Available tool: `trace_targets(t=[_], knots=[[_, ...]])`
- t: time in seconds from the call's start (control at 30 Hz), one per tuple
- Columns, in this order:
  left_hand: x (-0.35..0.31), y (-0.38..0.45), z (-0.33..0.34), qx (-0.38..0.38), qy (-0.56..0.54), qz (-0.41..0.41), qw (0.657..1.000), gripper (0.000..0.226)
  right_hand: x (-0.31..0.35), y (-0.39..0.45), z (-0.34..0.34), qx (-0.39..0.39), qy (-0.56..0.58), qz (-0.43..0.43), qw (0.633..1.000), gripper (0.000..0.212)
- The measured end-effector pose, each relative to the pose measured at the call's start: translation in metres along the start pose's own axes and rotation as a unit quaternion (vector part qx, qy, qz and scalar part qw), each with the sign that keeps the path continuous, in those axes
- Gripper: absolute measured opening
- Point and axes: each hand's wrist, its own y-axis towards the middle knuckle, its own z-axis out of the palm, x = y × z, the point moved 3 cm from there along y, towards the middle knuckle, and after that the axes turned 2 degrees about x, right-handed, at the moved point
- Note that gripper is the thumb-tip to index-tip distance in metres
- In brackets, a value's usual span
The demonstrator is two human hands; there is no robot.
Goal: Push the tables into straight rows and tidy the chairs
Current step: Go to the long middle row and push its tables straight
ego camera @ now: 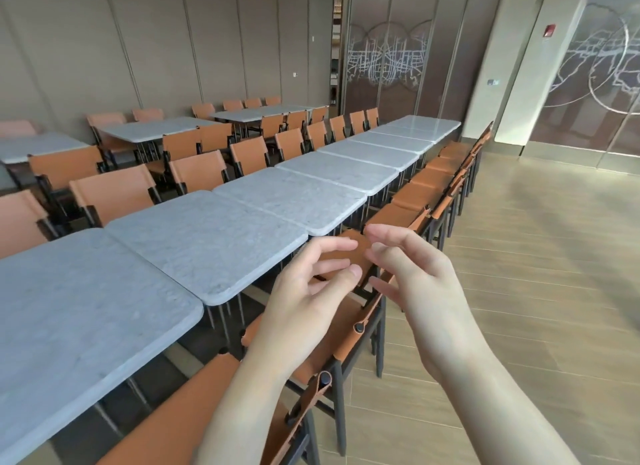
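A long row of grey marble-topped tables (214, 236) runs from the near left to the far right, set edge to edge. Orange leather chairs with black frames line both long sides. Tucked under the table's right edge, right below my hands, is the nearest chair (349, 340). My left hand (308, 291) and my right hand (412, 274) hover above that chair's seat, fingers apart and loosely curled, holding nothing and touching neither chair nor table. Further chairs (429, 184) continue along the right side.
Two shorter table rows (156, 129) with orange chairs stand at the left and back by the panelled wall. Wood-look floor (536, 291) stretches to the right of the chair row. Glass partitions (388, 59) with white line art close off the far end.
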Motion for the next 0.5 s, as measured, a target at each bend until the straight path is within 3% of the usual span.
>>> trace_targets(t=[0.5], knots=[[0.056,0.144,0.004,-0.094,0.012,-0.040,0.995,0.020,-0.042,0.175,-0.013,0.098,0.010,0.031,0.995,0.021]])
